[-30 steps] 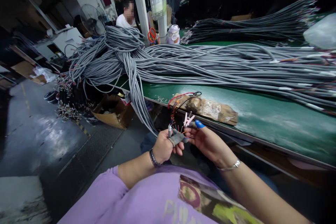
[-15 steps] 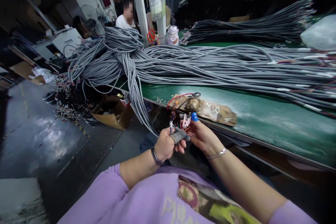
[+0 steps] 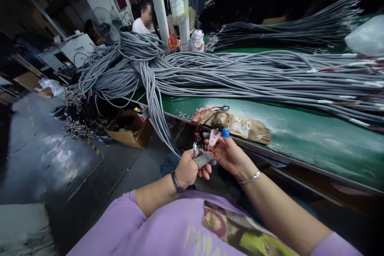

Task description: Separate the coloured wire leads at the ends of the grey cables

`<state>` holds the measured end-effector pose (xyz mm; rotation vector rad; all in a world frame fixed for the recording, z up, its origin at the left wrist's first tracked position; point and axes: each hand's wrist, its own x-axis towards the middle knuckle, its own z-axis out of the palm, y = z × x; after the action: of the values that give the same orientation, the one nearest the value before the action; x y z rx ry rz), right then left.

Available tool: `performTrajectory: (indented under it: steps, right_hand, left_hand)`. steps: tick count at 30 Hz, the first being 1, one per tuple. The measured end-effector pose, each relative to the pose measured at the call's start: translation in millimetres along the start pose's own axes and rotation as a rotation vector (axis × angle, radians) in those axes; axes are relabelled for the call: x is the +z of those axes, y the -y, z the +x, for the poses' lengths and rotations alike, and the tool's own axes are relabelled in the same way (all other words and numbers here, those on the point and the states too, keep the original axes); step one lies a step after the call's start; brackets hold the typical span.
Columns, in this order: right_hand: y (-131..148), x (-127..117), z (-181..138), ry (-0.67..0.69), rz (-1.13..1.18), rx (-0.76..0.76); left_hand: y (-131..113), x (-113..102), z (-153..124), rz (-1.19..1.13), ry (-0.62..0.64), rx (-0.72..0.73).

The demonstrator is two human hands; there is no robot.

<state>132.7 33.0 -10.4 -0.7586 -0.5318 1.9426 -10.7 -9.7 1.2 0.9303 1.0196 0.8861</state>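
My left hand [image 3: 189, 169] is closed around a grey cable [image 3: 195, 151] whose white-banded end stands up beside the thumb. A grey cover sits on that thumb. Thin coloured wires [image 3: 207, 151] fan out above the thumb toward my other hand. In the fingers of my right hand [image 3: 233, 157] is a small pale pink clip [image 3: 214, 138], a little above the wire tips. A blue cover wraps one right fingertip. Behind the hands, a worn wooden block [image 3: 247, 128] lies at the bench edge, with red and black leads on it.
Long grey cables [image 3: 228, 74] lie across the green bench [image 3: 300, 120], and some hang over its front edge. A darker cable bundle [image 3: 288, 32] lies at the back. A cardboard box [image 3: 132, 132] stands below on the left. Another person [image 3: 142, 24] is in the background.
My right hand has shifted slightly right with the pink clip, which is now a little farther from the wires. My left hand has stayed nearly in place on the cable.
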Motion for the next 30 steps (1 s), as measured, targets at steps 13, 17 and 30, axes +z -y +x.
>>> performTrajectory:
  steps: [13, 17, 30]
  right_hand:
    - [-5.5, -1.5, 7.2, -0.037, -0.023, -0.038]
    - [-7.0, -3.8, 12.4, -0.001, -0.037, -0.029]
    - [-4.5, -2.5, -14.9, 0.105, -0.109, -0.012]
  left_hand:
    - [-4.1, 2.2, 9.6, -0.008, 0.018, 0.027]
    - [1.3, 1.3, 12.9, -0.01, 0.023, 0.008]
    - [3.9, -1.3, 2.3, 0.018, -0.008, 0.032]
